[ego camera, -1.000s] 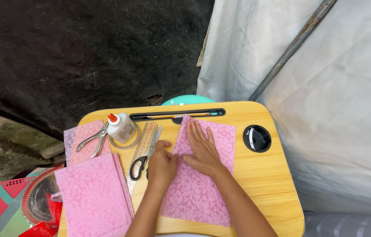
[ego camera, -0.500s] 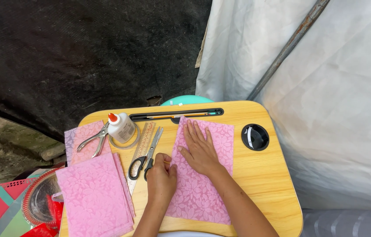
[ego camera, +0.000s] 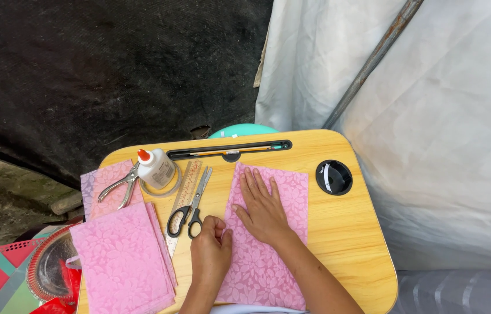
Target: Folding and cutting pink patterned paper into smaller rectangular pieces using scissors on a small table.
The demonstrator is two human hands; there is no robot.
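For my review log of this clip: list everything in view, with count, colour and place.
pink sheet: one, pink floral, tray centre, under both hands
pink sheet stack: several, pink, tray's left edge
scissors: one, black handles, left of the sheet
ruler: one, pale, beside scissors
glue bottle: one, white, orange cap, upper left
pliers: one, metal, left of the glue
pencil: one, in the top groove
tray table: one, wooden
red basket: one, lower left
left hand: pressing the sheet's left edge
right hand: flat on the sheet
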